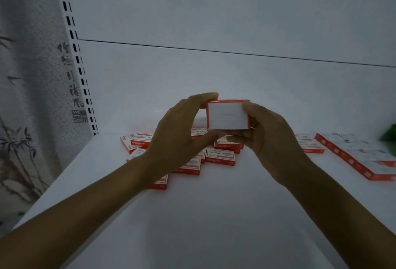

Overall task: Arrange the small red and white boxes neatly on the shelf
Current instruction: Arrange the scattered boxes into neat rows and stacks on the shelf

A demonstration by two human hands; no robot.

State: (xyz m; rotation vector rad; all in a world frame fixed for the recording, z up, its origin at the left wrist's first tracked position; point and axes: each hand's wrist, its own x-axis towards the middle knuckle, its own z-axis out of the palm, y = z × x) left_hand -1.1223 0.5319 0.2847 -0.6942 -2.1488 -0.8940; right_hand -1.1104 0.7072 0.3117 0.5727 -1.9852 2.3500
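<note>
While reaching forward with both forearms over the white shelf, holds one small red and white box up in the air, well clear of the shelf surface. Pinches its left end with the left hand: fingers curled over the top left corner, thumb stretched along under the bottom edge. Clamps its right end with the right hand: thumb on the top right corner, fingers tucked beneath. Presents a plain white face to the camera, level, with red showing along the top and left edges. So: held box squarely between the two hands, touching both, at the fingertips rather than in either palm.

Directly below and behind the hands, lying on the shelf: a loose heap of matching boxes, printed faces up, some overlapping, one tilted on its edge at the far left, several partly hidden by the left wrist and forearm. Farther right, just past the right hand: two more such boxes lying side by side. Near the right edge: a larger flat red and white pack, set at an angle, and a blurred green thing, too unclear to name.

Behind everything, a plain white back panel. At the left, a slotted white upright, and beside it a wall covering with ink bamboo and calligraphy.
</note>
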